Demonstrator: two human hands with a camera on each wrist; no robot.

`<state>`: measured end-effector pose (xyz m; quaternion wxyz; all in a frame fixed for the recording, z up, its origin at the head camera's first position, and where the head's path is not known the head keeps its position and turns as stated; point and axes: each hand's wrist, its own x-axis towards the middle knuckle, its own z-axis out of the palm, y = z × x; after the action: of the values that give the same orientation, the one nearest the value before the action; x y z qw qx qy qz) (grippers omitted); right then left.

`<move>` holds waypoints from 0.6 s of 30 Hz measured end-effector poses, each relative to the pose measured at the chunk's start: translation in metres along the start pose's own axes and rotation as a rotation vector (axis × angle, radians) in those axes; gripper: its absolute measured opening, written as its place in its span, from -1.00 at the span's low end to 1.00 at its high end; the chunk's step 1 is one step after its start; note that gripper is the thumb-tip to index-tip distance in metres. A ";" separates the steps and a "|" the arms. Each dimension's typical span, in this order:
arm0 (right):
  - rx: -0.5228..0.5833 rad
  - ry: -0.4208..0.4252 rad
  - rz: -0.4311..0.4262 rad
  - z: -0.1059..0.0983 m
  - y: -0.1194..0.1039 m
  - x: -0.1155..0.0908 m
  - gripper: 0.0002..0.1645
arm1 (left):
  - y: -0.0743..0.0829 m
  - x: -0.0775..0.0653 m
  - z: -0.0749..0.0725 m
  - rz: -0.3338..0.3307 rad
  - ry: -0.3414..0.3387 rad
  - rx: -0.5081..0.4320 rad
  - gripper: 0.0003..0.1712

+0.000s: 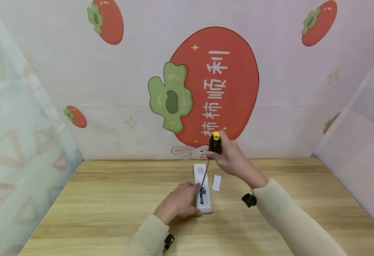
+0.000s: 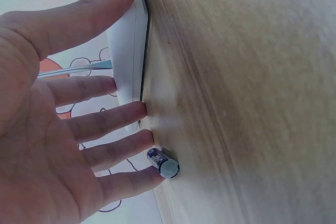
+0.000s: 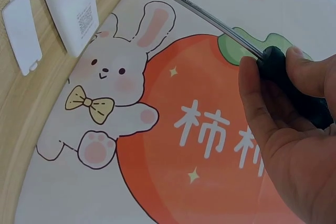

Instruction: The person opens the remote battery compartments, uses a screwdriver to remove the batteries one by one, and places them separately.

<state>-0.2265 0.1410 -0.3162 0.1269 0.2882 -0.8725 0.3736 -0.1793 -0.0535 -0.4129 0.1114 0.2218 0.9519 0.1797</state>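
Note:
A white remote control [image 1: 200, 171] lies face down on the table, its battery compartment open with a dark blue battery [image 1: 201, 197] in the left slot. My left hand [image 1: 181, 200] touches its left side with thumb and forefinger, fingers mostly straight. Near that little finger, a second battery [image 2: 164, 163] rests on the table; the hand hides it from the head view. My right hand [image 1: 233, 158] grips a screwdriver [image 1: 213, 147] by its black handle with a yellow end. The screwdriver's metal shaft slants down, its tip at the battery's far end.
To the right of the remote lies the white battery cover [image 1: 216, 182]. The wooden table [image 1: 116, 199] ends at the back against a wall cloth [image 1: 135, 135] printed with persimmons and a rabbit. Pale sheets hang on both sides.

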 end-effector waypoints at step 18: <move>0.014 0.003 0.062 0.001 0.008 -0.003 -0.48 | 0.001 -0.001 -0.001 0.003 0.013 0.003 0.00</move>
<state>-0.2289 0.1459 -0.3232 0.1145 0.2611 -0.8782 0.3840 -0.1784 -0.0537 -0.4118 0.1044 0.2223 0.9525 0.1800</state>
